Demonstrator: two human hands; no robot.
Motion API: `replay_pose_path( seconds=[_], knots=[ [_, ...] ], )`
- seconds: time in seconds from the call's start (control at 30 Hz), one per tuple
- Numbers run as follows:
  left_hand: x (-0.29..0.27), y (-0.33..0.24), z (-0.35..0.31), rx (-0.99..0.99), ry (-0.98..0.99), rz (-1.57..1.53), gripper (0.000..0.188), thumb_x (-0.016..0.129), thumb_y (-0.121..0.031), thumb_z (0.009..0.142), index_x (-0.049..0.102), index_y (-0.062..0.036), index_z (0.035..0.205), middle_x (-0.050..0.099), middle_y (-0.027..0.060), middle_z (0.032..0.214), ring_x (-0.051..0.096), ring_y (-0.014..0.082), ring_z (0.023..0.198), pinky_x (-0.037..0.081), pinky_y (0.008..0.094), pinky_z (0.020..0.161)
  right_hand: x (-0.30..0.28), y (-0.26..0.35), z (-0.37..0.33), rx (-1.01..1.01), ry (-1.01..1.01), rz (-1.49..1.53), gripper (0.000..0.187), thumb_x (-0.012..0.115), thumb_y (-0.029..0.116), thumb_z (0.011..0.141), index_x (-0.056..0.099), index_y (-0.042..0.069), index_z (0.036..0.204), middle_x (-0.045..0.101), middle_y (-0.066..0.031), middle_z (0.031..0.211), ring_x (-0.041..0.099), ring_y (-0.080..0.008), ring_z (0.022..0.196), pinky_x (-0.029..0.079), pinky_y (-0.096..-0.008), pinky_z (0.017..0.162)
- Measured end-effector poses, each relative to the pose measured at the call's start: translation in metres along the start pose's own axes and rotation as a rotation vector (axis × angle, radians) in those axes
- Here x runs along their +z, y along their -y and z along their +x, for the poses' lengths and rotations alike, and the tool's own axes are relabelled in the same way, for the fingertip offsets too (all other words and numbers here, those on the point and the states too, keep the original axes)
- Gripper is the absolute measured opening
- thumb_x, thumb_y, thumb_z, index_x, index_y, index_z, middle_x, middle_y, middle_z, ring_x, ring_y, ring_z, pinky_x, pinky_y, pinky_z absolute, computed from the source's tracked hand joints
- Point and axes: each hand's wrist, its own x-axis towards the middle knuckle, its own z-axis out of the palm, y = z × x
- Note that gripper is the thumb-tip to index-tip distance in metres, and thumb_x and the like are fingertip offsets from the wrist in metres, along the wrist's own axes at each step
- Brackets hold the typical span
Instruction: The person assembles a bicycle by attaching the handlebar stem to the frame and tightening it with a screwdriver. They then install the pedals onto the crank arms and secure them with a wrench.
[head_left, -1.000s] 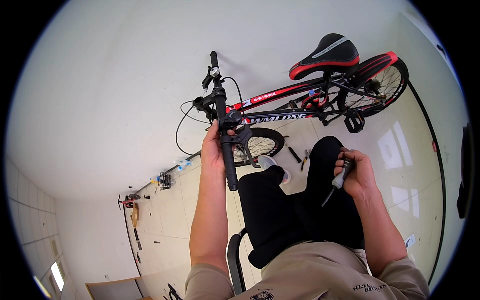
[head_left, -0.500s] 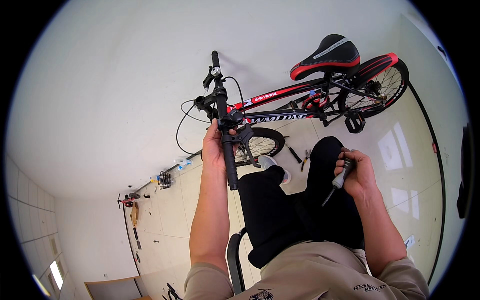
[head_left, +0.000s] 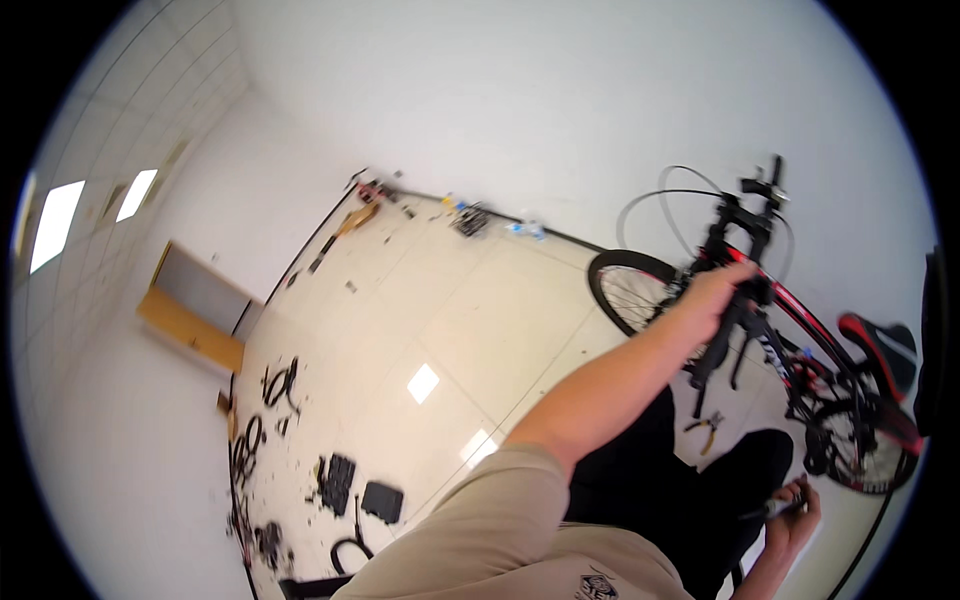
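A black and red bicycle (head_left: 815, 322) stands against the wall on the right. My left hand (head_left: 718, 290) is closed round its black handlebar (head_left: 762, 235), close to a brake lever (head_left: 740, 362); the bar hides part of the fingers. Lower down, by my right knee, my right hand (head_left: 795, 525) grips a screwdriver (head_left: 782, 506) with a grey and dark handle. Its shaft points left, away from the bike, and is smeared. Pliers (head_left: 711, 430) with yellow-marked handles lie on the floor under the handlebar, and a dark hammer handle (head_left: 697, 402) shows beside them.
Black tool cases (head_left: 382, 502) lie on the tiled floor at lower left, near loose bike parts (head_left: 280, 380) along the wall. A wire basket (head_left: 469, 220) and a clear plastic bottle (head_left: 526, 230) sit by the far wall. A wooden door (head_left: 190, 330) is at the left.
The view has swung left, so the bike now appears farther right and more of the room shows. My left hand stays on the handlebar; my right hand still holds the screwdriver.
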Motion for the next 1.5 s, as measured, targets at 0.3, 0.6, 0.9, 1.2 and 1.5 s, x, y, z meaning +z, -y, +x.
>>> replay_pose_path(
  seconds=[0.3, 0.6, 0.9, 1.2, 1.5],
  knots=[
    [0.039, 0.005, -0.006, 0.294, -0.186, 0.411, 0.021, 0.067, -0.014, 0.085, 0.058, 0.0054, 0.086, 0.062, 0.0128, 0.074, 0.061, 0.0205, 0.054, 0.05, 0.0344, 0.046, 0.018, 0.024, -0.01, -0.109, -0.165, -0.1, 0.019, 0.052, -0.002, 0.083, 0.058, -0.015, 0.096, 0.053, -0.0205, 0.083, 0.051, -0.03, 0.075, 0.04, -0.0478, 0.066],
    [0.037, 0.002, -0.001, 0.256, -0.153, 0.301, 0.013, 0.061, -0.009, 0.086, 0.056, 0.0026, 0.081, 0.06, 0.011, 0.067, 0.058, 0.0192, 0.048, 0.048, 0.0339, 0.042, 0.017, 0.025, -0.005, -0.064, -0.124, -0.127, 0.021, 0.053, 0.0, 0.083, 0.058, -0.014, 0.098, 0.052, -0.0181, 0.079, 0.051, -0.0287, 0.075, 0.039, -0.0444, 0.065],
    [0.041, 0.004, -0.006, 0.249, -0.184, 0.355, 0.025, 0.065, -0.018, 0.084, 0.064, 0.0056, 0.077, 0.061, 0.0103, 0.067, 0.059, 0.0188, 0.05, 0.048, 0.033, 0.045, 0.028, 0.019, -0.011, -0.117, -0.161, -0.136, 0.014, 0.055, -0.001, 0.084, 0.058, -0.009, 0.093, 0.051, -0.0158, 0.079, 0.048, -0.0265, 0.073, 0.036, -0.0419, 0.062],
    [0.034, 0.006, -0.003, 0.26, -0.196, 0.38, 0.02, 0.06, -0.015, 0.086, 0.064, 0.0047, 0.081, 0.062, 0.0117, 0.071, 0.06, 0.0197, 0.053, 0.049, 0.0339, 0.047, 0.03, 0.012, -0.017, -0.105, -0.175, -0.124, 0.011, 0.057, -0.003, 0.083, 0.058, -0.009, 0.092, 0.052, -0.0168, 0.082, 0.048, -0.0271, 0.073, 0.036, -0.0418, 0.061],
    [0.044, -0.007, -0.011, 0.175, -0.211, 0.355, 0.026, 0.062, -0.021, 0.085, 0.065, 0.005, 0.08, 0.064, 0.0148, 0.074, 0.066, 0.026, 0.063, 0.054, 0.0408, 0.057, 0.022, 0.007, -0.018, -0.096, -0.012, -0.166, 0.018, 0.06, 0.012, 0.091, 0.061, -0.001, 0.102, 0.055, -0.0041, 0.081, 0.051, -0.0163, 0.072, 0.045, -0.031, 0.068]
  ],
)
